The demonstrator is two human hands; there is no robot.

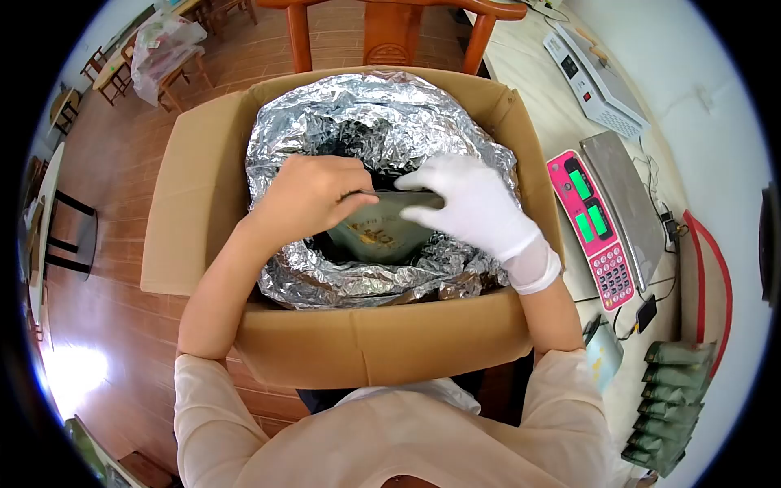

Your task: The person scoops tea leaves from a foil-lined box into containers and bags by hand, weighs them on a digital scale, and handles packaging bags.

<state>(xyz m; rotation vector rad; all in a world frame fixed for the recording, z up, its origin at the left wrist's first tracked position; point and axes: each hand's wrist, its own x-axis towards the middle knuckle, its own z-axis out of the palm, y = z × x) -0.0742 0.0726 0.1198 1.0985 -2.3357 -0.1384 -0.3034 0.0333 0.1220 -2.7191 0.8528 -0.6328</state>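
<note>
A green pouch (381, 236) with gold print stands in the foil-lined cardboard box (325, 346), its top edge toward my hands. My bare left hand (313, 195) is closed, thumb and fingers pinching the pouch's upper left edge. White-gloved, my right hand (472, 199) reaches over the pouch's right side. Its thumb and fingers are spread apart, thumb in front of the top edge and fingers behind it. Crumpled silver foil (374, 102) surrounds the pouch, and dark material shows in the hollow behind it.
On the counter at right are a pink scale (590, 220) with lit green displays and a white machine (594, 81). Several green pouches (667, 407) lie stacked at lower right, near a pale blue-green packet (602, 354). A wooden chair (394, 32) stands behind the box.
</note>
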